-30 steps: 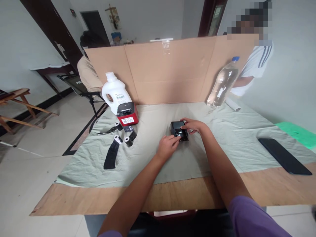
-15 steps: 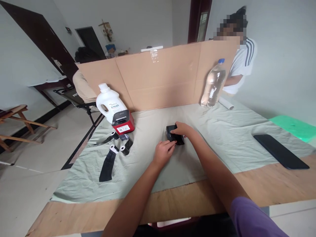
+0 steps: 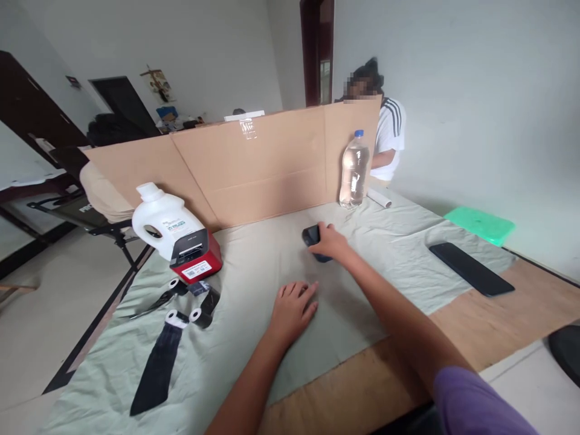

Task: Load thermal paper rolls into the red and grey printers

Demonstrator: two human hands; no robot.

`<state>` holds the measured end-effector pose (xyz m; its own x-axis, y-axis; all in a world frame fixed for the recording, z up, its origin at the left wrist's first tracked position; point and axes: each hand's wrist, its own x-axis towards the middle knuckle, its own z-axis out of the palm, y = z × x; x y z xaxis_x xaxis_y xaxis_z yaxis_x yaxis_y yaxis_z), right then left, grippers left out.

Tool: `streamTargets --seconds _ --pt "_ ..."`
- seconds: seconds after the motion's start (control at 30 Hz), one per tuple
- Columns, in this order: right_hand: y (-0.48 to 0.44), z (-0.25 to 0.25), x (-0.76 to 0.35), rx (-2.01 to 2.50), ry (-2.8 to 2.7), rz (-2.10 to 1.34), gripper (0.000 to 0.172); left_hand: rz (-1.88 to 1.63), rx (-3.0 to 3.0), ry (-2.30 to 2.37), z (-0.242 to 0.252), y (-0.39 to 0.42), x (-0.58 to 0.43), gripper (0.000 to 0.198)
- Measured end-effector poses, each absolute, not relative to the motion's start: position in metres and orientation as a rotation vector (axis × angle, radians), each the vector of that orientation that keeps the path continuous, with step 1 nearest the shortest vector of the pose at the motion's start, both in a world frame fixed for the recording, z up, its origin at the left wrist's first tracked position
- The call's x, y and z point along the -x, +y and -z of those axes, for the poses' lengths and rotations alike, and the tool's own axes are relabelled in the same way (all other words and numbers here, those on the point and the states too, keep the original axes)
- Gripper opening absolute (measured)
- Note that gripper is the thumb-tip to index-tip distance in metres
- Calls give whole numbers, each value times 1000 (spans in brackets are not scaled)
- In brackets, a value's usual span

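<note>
My right hand is closed around a small black device over the middle of the cloth; its fingers cover much of it. My left hand lies nearer to me on the pale green cloth, fingers apart and holding nothing. Off to the left are several black rolls with white cores, one of them a roll beside a long dark strip. Behind them a red and black printer stands against a white jug.
A cardboard panel stands across the back, with a water bottle and a white tube at its right. A black phone-like slab lies at the right. Behind the panel is a person. A green object is beyond the table.
My left hand has come off the black device and moved toward me, fingers spread. My right hand still holds the device. The view has turned to the right.
</note>
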<state>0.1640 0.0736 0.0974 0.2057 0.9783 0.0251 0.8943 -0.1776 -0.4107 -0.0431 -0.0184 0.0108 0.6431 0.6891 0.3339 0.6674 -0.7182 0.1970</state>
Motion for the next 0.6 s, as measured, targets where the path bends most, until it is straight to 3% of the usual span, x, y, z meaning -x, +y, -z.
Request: streamTargets --seconds 0.23,0.6 --pt "112 -81 -341 2243 -1450 -99 62 -532 -2743 1199 -7 -17 37 40" --pt "144 -54 -391 2254 -1317 -59 65 -444 -2768 1223 -8 -17 36 42"
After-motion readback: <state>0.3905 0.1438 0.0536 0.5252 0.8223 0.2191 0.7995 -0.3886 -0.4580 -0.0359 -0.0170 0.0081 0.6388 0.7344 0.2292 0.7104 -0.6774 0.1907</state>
